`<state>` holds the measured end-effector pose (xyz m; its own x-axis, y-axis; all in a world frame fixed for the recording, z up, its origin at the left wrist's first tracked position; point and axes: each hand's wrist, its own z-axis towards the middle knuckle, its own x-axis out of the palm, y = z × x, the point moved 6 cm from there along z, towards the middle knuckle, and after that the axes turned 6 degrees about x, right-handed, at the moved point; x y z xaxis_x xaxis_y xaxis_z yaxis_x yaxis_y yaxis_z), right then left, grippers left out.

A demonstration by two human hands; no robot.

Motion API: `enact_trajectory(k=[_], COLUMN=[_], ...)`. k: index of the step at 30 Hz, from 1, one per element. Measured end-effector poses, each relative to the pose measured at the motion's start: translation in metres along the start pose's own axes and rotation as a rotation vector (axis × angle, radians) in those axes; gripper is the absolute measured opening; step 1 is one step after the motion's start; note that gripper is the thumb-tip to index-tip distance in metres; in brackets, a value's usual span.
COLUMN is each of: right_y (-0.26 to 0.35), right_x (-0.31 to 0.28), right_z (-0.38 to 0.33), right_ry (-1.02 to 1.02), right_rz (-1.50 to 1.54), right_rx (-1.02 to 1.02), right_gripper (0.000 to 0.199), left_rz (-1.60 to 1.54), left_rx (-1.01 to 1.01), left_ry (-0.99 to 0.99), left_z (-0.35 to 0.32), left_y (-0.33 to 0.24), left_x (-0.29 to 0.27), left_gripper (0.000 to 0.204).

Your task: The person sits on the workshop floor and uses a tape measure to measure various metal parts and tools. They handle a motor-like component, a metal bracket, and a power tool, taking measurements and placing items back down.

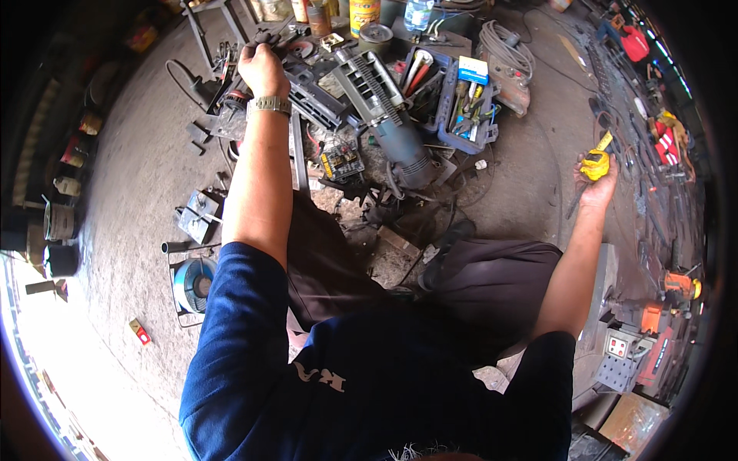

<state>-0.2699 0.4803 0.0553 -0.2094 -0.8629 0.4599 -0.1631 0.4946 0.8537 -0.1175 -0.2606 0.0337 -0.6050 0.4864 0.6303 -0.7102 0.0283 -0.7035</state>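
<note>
My right hand (601,192) is out to the right, its fingers closed round a yellow tape measure (595,164) with a short length of blade out. My left hand (264,71), with a metal watch (270,105) on its wrist, reaches forward to the far left of the clutter. Its fingers are curled beside a small dark object, and what they hold is too small to make out. Between my arms lies a large machine part with a dark cylindrical housing (400,142). A small black circuit unit (342,163) sits closer to my knees.
A blue toolbox (466,138) full of hand tools stands right of the machine part, near coiled grey cable (507,44). Cans and a yellow tub (364,14) line the far side. A blue round fan-like device (194,284) is at left. Metal bars and tools crowd the right.
</note>
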Motion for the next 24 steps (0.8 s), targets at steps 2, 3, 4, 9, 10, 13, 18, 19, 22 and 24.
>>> enact_trajectory(k=[2,3,4,9,10,13,18,19,22,24], right_y=[0.003,0.002,0.001,-0.005,-0.006,-0.010,-0.018,-0.020,-0.022,-0.022], right_x=[0.000,0.001,0.004,0.020,0.025,0.038,0.059,0.062,0.069,0.068], right_z=[0.000,0.000,0.002,0.004,0.004,0.004,0.002,0.002,0.001,0.000], right_ry=[-0.002,0.007,0.019,0.019,0.024,0.035,0.062,0.076,0.093,0.085], right_rz=[0.002,0.004,0.005,0.007,0.006,0.002,-0.014,-0.016,-0.020,-0.025], right_rx=[-0.012,-0.014,-0.015,-0.008,-0.005,-0.006,0.004,0.007,0.007,0.003], right_gripper=[0.052,0.051,0.051,0.048,0.047,0.046,0.048,0.049,0.049,0.049], left_rz=[-0.034,-0.050,-0.035,-0.040,-0.023,0.018,-0.006,0.021,0.072,0.089], left_rx=[0.029,0.043,0.039,0.005,0.010,0.022,0.025,0.045,0.080,0.078], left_ry=[-0.069,-0.103,-0.105,-0.132,-0.133,-0.163,-0.216,-0.220,-0.228,-0.222], left_z=[0.001,0.002,0.005,0.005,0.006,0.007,0.009,0.010,0.008,0.006], left_y=[-0.012,-0.018,-0.024,-0.042,-0.046,-0.056,-0.069,-0.072,-0.078,-0.077], left_x=[-0.003,-0.005,-0.009,-0.024,-0.027,-0.037,-0.047,-0.050,-0.054,-0.055], left_gripper=[0.022,0.022,0.022,0.016,0.013,0.007,0.025,0.025,0.025,0.024])
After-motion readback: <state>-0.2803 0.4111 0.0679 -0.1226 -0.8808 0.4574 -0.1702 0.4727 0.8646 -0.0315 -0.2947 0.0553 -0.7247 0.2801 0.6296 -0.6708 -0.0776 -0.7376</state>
